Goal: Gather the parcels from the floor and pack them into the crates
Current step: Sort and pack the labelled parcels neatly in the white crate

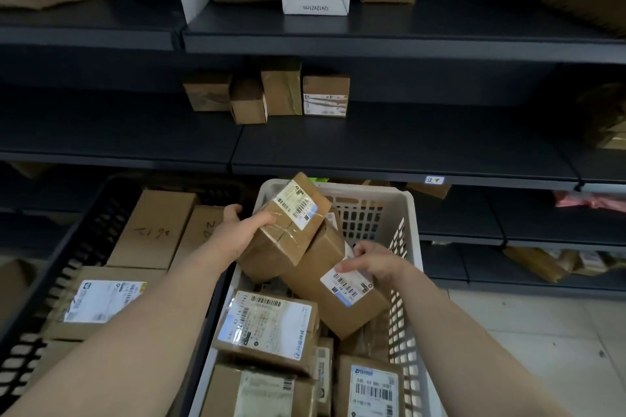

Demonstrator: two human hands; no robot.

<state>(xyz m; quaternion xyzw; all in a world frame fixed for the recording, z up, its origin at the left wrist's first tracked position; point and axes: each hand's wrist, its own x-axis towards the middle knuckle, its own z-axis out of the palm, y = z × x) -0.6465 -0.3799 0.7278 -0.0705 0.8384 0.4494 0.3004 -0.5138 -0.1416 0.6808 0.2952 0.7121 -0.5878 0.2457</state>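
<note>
Two parcels in hand over the white crate (409,213)

Dark shelving (372,142) ran across the back with a few small boxes on it. A black crate (79,247) full of cartons sat just left of the white one. At the white crate's far end, the left hand (238,230) gripped the upper parcel (291,230) by its side. The right hand (376,264) had fingers curled over the lower parcel (342,301), holding it at the label.
</note>
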